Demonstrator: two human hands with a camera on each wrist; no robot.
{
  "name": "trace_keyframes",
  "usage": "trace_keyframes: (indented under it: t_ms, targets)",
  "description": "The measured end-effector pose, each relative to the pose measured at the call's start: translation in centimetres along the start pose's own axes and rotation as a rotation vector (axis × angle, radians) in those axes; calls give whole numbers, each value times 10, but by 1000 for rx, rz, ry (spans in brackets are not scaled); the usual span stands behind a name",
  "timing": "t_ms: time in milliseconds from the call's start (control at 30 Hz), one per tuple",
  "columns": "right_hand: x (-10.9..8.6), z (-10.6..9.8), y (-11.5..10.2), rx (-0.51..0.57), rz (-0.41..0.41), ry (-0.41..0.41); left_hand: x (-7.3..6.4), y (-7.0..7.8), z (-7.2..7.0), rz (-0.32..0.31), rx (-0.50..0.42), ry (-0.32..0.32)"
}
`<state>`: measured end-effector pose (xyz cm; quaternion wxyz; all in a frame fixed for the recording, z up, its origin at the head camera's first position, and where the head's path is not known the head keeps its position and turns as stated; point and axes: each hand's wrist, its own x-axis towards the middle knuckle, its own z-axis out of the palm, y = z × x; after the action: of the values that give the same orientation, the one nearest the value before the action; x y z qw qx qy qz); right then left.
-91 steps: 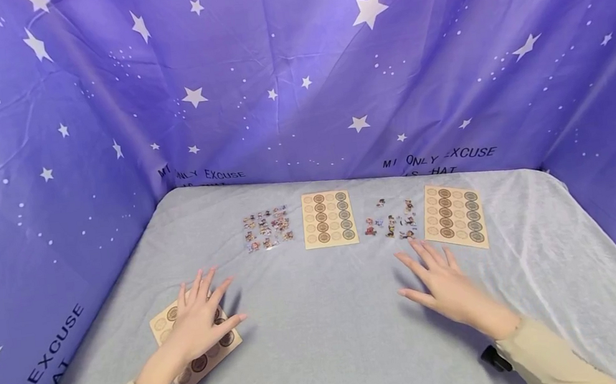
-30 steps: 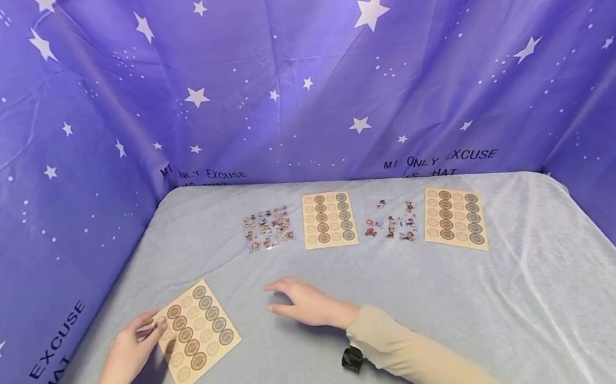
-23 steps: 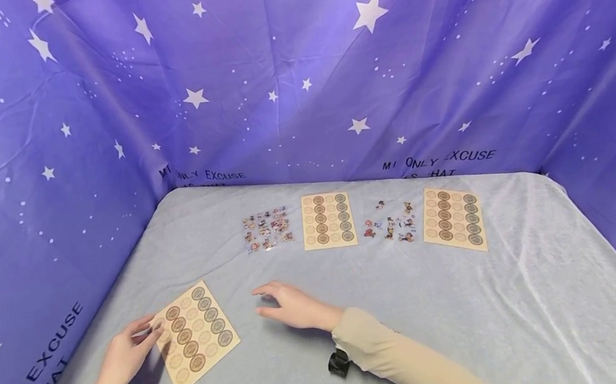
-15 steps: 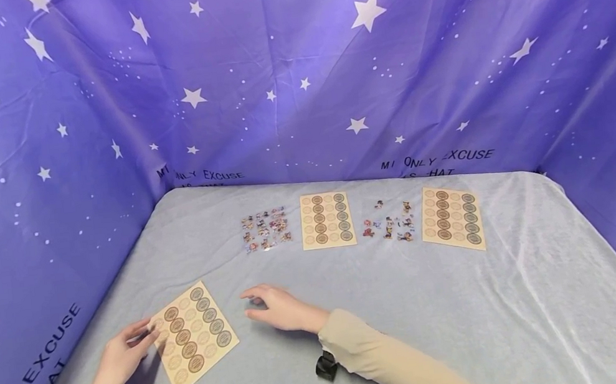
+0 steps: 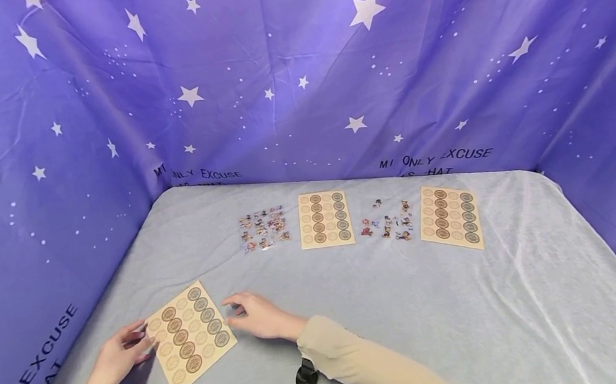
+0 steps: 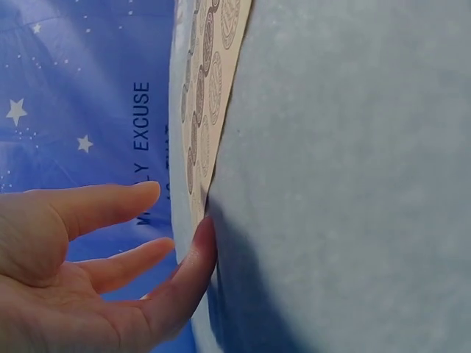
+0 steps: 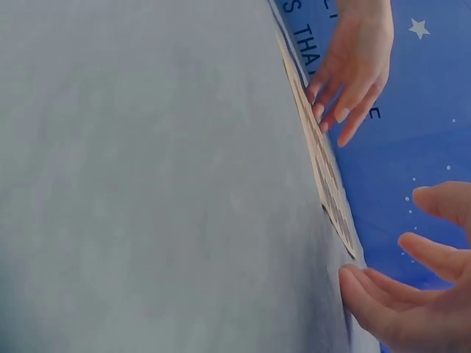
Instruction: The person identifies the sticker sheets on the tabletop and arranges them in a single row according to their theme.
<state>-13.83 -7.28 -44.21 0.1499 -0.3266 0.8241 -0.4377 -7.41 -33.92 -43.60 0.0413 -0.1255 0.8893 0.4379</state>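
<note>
Nearest, at the left side of the table (image 5: 438, 303), is the left hand (image 5: 115, 357). Its grip is wide, with one fingertip at the left edge of the paper sheet (image 5: 190, 332); whether it really touches, I cannot tell. The right hand (image 5: 262, 317), with sleeve (image 5: 354, 359), is just beside the opposite edge; its grip is also wide and holds nothing.

The sheet lies flat and turned, between both hands, toward the table's left edge. It bears rows of round printed labels. I judge it light, thin and easy to bend, so it is best taken by two opposite edges or corners, without creasing.

I see no container. Near the table's far edge, from left to right, are a group of small figures (image 5: 261, 227), apparently on clear film, an upright label sheet (image 5: 326, 219), a sparser figure group (image 5: 387, 226) and a slightly turned label sheet (image 5: 450, 218), closer to the far right corner. Behind hangs a purple starry curtain (image 5: 277, 117).
</note>
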Motion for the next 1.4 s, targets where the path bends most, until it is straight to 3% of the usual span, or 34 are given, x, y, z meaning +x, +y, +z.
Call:
trace_keyframes:
  t_ms: [233,367,533,733,867,1033,1167,1267,1300,1400]
  targets:
    - [7,9,-7,174,124,-3,1,3,1,-48,-28,-22]
    - [9,15,-8,220,154,30,1,3,1,-80,-66,-27]
    - [8,21,-10,292,192,67,2,2,1,-142,-184,-19]
    - [6,27,-9,306,220,82,4,4,2,-205,-250,18]
    - [5,28,-9,406,239,134,7,3,2,-222,-286,12]
    - [4,28,-8,547,253,153,15,-12,2,-213,-310,-29]
    - [6,27,-9,695,293,150,29,-35,7,-197,-298,-24]
    - [8,27,-8,745,331,170,40,-45,12,-169,-282,-11]
    - [8,27,-8,742,341,185,43,-46,14,-152,-281,-9]
    - [8,26,-7,717,360,234,38,-19,14,-134,-312,-33]
